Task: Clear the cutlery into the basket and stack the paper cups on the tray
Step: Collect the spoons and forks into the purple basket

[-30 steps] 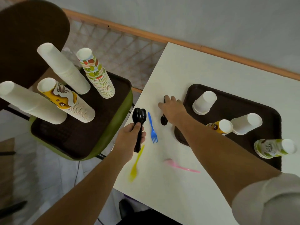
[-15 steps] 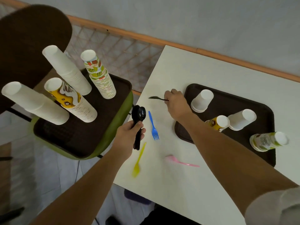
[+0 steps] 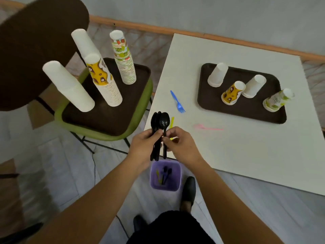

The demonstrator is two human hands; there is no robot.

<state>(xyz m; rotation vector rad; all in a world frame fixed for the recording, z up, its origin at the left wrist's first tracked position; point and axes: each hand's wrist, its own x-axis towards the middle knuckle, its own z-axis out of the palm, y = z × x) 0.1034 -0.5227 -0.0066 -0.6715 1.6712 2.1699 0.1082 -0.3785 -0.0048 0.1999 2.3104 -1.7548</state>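
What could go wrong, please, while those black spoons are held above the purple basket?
The black plastic spoons, gripped by the left hand and pinched by the right hand, may splay and miss the purple plastic basket on the floor. The yellow plastic fork at the white table edge could be knocked off.

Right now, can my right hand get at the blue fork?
Probably yes: the blue fork lies bare on the table just beyond the right hand, nothing standing between, though that hand is pinching a black spoon.
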